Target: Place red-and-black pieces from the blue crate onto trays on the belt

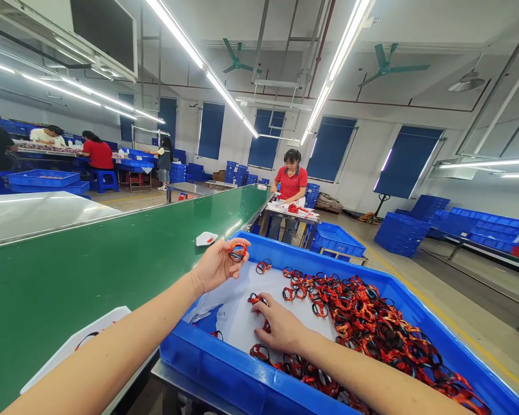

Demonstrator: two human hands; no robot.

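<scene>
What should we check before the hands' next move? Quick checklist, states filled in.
1. Left hand has a red-and-black band: ok, held at the fingers above the crate's edge.
2. Right hand has a firm grip: cannot tell, fingers hide the contact.
3. Bands within reach: ok, a heap fills the right of the blue crate.
4. White liner covers the crate floor: not ok, ragged at left, blue showing.
5. Near white tray contents: cannot tell, left forearm covers much of it.
</scene>
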